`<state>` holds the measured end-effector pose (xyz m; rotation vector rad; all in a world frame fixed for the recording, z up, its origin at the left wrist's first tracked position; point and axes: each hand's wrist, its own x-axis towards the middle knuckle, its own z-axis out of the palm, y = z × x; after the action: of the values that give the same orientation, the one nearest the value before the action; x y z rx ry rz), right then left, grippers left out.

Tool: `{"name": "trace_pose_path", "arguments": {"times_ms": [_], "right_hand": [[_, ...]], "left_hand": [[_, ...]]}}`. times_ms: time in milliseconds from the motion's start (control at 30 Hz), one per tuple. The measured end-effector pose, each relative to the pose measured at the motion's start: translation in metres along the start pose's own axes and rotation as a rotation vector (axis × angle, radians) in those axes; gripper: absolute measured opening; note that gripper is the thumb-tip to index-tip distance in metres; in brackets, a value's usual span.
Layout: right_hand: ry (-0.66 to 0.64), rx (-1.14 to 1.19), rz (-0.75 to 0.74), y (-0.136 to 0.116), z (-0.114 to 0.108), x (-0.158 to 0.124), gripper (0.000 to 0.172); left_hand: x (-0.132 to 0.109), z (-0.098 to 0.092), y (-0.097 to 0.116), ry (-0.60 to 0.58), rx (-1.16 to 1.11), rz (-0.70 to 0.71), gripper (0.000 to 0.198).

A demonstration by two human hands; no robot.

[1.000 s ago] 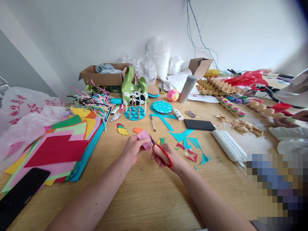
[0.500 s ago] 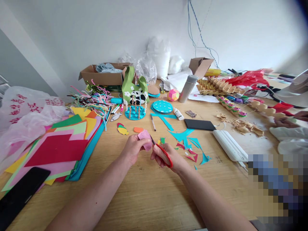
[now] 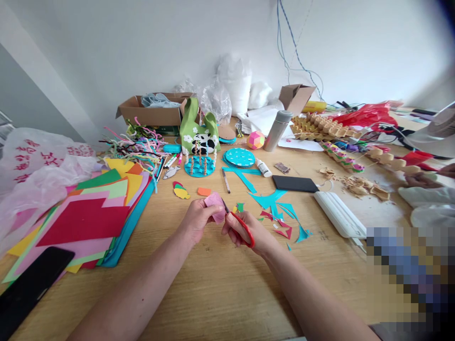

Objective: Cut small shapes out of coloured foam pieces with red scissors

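Observation:
My left hand [image 3: 197, 219] pinches a small pink piece of paper or felt [image 3: 215, 208] between thumb and fingers. In my right hand [image 3: 245, 232] is a pair of red-handled scissors [image 3: 245, 231], their blades pointing up and left at the pink piece's right edge. How far the blades are apart is too small to tell. Just beyond my hands lie an orange piece [image 3: 204, 191], several cut ovals in yellow, green and red [image 3: 181, 191], and a pen [image 3: 226, 181]. To the right of the scissors are red scraps [image 3: 283, 232] and blue scraps [image 3: 270, 200].
Coloured sheets [image 3: 85, 218] and a black phone [image 3: 39, 279] lie on the left. Behind stand a blue base with twisted sticks [image 3: 199, 168], a green panda bag [image 3: 199, 128] and a grey bottle [image 3: 279, 130]. A black power bank [image 3: 295, 183] lies right. Another person's hand [image 3: 423, 180] is at far right.
Almost nothing differs. The pink piece has shifted very slightly; both hands stay in place with the scissors against its edge.

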<state>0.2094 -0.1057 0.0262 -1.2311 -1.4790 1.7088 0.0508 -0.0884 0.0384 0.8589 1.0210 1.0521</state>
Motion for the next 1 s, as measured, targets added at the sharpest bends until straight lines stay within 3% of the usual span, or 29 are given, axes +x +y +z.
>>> {"name": "trace_pose_path", "arguments": {"times_ms": [733,1000], "right_hand": [[0.016,-0.009,0.010,-0.0011,0.0006,0.0007,0.066],[-0.004,-0.011,0.006,-0.0003,-0.0006,0.0004,0.064]], "left_hand": [[0.0021,-0.0012,-0.0020,0.016,-0.019,0.002,0.020],[0.0023,-0.0025,-0.0033,-0.035,0.020,-0.002,0.019]]}}
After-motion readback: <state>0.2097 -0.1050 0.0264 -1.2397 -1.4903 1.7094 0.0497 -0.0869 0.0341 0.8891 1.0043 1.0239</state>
